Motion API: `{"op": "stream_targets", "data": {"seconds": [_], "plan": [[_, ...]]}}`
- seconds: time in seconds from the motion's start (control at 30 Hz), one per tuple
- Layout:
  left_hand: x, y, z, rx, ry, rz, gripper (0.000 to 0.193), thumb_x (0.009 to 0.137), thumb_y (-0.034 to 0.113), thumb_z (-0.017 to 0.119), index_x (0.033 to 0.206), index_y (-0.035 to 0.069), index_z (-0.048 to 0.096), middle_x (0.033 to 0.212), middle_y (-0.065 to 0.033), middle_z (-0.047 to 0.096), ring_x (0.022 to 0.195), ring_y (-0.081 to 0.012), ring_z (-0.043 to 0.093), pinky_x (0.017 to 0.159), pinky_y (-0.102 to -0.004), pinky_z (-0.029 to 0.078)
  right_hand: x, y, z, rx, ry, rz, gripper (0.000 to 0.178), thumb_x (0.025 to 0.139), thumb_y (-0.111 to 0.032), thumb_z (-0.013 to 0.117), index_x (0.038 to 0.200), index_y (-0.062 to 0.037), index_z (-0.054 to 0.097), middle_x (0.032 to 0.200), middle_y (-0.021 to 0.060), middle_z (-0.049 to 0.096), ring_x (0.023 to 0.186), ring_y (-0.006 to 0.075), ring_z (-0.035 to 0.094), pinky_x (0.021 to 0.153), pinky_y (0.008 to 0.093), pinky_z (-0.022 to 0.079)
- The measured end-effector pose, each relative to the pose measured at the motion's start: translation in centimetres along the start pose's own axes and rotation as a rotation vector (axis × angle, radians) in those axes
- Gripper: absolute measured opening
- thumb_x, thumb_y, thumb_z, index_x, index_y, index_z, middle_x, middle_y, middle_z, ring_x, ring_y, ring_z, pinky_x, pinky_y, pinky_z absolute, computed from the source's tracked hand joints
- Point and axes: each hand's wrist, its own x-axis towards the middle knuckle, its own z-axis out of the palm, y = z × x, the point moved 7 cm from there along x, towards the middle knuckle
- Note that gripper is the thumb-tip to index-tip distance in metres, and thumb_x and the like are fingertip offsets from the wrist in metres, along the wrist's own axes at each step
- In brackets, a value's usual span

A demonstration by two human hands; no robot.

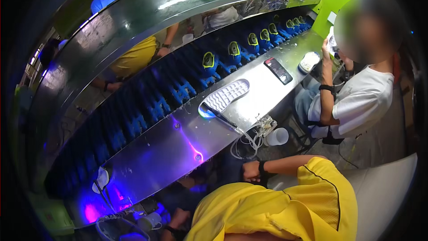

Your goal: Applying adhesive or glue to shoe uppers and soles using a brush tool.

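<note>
The white shoe sole lies tread-up on the bench, beyond both hands. Below the near edge, the right hand is loosely curled, the left hand shadowed; whether either holds anything, I cannot tell. A phone lies right of the sole.

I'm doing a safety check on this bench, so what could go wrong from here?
The smartphone lies near the front edge of the metal bench, so a bump might knock it off. The tangled white cables hang by that edge, close in view to the right hand, and could get snagged. The dark rod appears to cross the shoe sole; bumping it might shift the sole.
</note>
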Motion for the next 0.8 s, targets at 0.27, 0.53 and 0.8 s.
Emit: {"op": "stream_targets", "data": {"seconds": [0.27,0.53,0.8], "plan": [[0.7,-0.3,0.5,-0.010,-0.053,0.004,0.034,0.078,0.027,0.073,0.073,-0.006,0.077,0.064,-0.0192,0.072,0.060,-0.0262,0.074,0.060,-0.0414,0.057,0.2,0.3,-0.6,0.012,0.005,0.047,0.015,0.070,-0.017,0.072,0.063,-0.0038,0.070,0.059,0.0087,0.068,0.051,0.0242,0.070,0.051,0.0356,0.053],[-1.5,2.4,0.0,-0.016,-0.032,-0.005,0.031,0.079,0.025,0.073,0.071,-0.005,0.077,0.061,-0.0180,0.071,0.057,-0.0282,0.074,0.060,-0.0405,0.059,-0.1,0.8,-0.3,0.007,0.005,0.019,0.016,0.072,-0.017,0.071,0.063,-0.0026,0.071,0.057,0.0093,0.067,0.049,0.0243,0.069,0.051,0.0368,0.054],[-0.7,2.0,0.4,-0.005,-0.026,0.014,0.031,0.080,0.026,0.073,0.070,-0.002,0.078,0.060,-0.0172,0.071,0.057,-0.0270,0.074,0.063,-0.0391,0.060,0.2,1.0,-0.8,-0.008,-0.001,0.009,0.016,0.070,-0.017,0.072,0.064,-0.0024,0.071,0.060,0.0100,0.069,0.051,0.0248,0.070,0.051,0.0367,0.054]]}}
